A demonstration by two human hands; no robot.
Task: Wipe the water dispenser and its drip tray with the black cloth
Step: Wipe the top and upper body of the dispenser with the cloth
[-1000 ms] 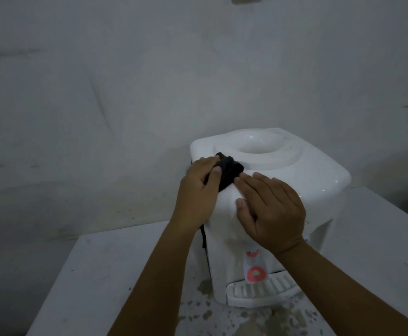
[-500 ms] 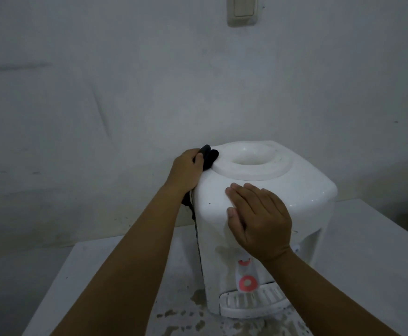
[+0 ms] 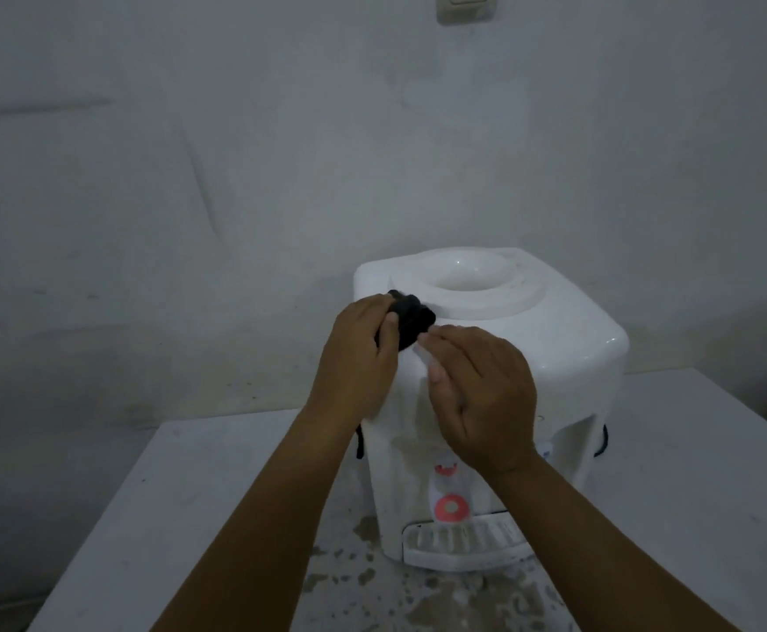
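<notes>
Water dispenser [image 3: 555,358] on table [image 3: 190,494]; left hand [image 3: 359,358] grips black cloth [image 3: 411,319] at its top-left edge; right hand [image 3: 482,394] flat, fingers spread, on its top front.

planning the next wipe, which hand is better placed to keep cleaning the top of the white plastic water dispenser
Left. The left hand already grips the bunched black cloth against the top of the white plastic water dispenser, beside its round bottle well. The right hand holds no cloth and only rests on the front edge.

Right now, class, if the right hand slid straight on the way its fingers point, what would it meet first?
The right hand points up-left; it would most likely meet the black cloth, gripped by the left hand, almost at once.
</notes>
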